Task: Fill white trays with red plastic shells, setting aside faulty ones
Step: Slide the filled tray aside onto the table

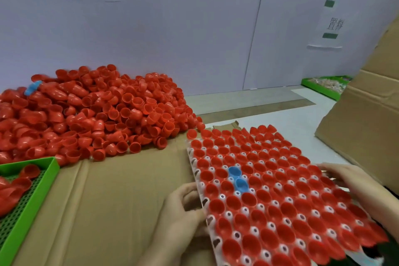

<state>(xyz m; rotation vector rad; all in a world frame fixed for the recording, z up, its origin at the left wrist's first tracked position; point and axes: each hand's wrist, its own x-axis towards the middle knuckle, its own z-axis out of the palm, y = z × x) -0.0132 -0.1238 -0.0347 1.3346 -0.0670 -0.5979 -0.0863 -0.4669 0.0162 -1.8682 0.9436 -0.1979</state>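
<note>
Tray status: white tray (202, 184) is over the cardboard sheet (121, 196), nearly every pocket holding red shells (248, 198) mouth-up, two blue shells (237, 178) near its middle. My left hand (183, 207) curls onto the tray's left rim. My right hand (347, 177) lies over its right rim, fingers fairly straight, thumb hidden, so can't tell if it pinches. Tray looks like thin moulded plastic, likely floppy when loaded; shells glossy, thin-walled, light, loose in their pockets. I'd hold opposite rims and keep it level. Loose pile (86, 114) beyond the tray's left corner, green basket (51, 166) further left
</note>
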